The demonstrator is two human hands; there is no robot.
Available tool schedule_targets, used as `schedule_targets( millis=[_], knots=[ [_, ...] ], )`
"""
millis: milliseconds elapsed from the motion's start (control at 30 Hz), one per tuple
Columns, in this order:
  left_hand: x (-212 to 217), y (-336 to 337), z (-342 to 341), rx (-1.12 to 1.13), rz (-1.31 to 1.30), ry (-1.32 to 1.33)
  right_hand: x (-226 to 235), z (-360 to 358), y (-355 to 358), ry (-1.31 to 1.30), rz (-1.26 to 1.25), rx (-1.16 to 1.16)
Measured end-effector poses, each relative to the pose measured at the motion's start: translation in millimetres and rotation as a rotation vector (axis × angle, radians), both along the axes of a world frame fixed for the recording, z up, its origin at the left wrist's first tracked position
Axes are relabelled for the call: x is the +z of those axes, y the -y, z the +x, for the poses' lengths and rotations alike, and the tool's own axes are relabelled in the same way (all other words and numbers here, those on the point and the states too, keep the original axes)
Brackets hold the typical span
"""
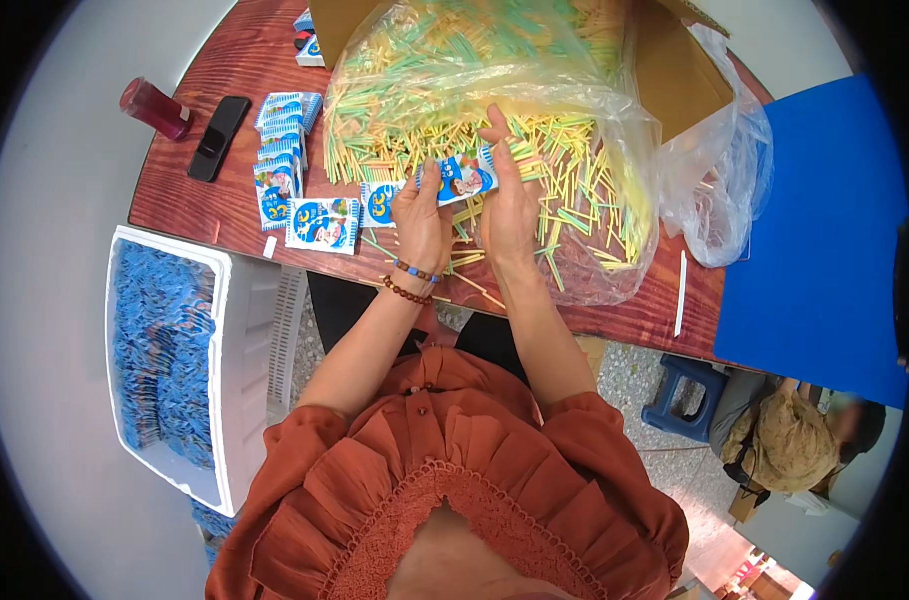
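You hold a small blue and white packet [461,177] between both hands, above the near edge of the wooden table [189,200], right in front of a big clear plastic bag [594,130] full of green, yellow and pink straws [394,110]. More packets [322,223] of the same kind lie flat to your left, with a fanned stack [282,135] running away from you beyond them. Past that stack sit a black phone [218,137] and a red bottle [154,107] lying on its side. An open cardboard box [674,70] stands behind the bag. A white crate [239,370] of blue packets sits low on your left. Your left hand [419,222] pinches the packet's left end, thumb on top; your right hand [507,200] grips the right end, fingers pressed together and pointing away. Both wrists rest near the table edge, beaded bracelets [410,280] on the left one
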State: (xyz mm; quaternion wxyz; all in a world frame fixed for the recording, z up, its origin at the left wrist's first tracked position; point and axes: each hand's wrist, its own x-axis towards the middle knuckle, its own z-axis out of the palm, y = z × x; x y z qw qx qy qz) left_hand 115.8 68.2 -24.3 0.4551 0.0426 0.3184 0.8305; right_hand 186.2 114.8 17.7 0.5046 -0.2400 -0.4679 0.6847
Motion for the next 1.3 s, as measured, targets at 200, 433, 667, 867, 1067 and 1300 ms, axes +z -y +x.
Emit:
schedule_targets(
  millis=[200,433,667,867,1067,1300],
  knots=[
    [-10,-2,-2,-0.095,0.106,0.061,1,5,-7,0.183,0.171,0.034],
    [-5,-8,-5,-0.166,0.198,0.227,1,9,-17,0.247,0.314,0.141],
    [-18,-6,-5,-0.23,0.22,0.42,7,7,-20,0.086,0.257,0.188],
    [-22,1,-23,-0.212,0.277,0.463,0,38,-38,0.29,0.092,0.0],
    [-14,1,-25,-0.176,0.314,0.187,-3,47,-29,0.822,0.472,-0.022],
    [3,18,-47,-0.172,0.414,0.009,14,4,-13,0.415,0.341,0.241]
  ],
)
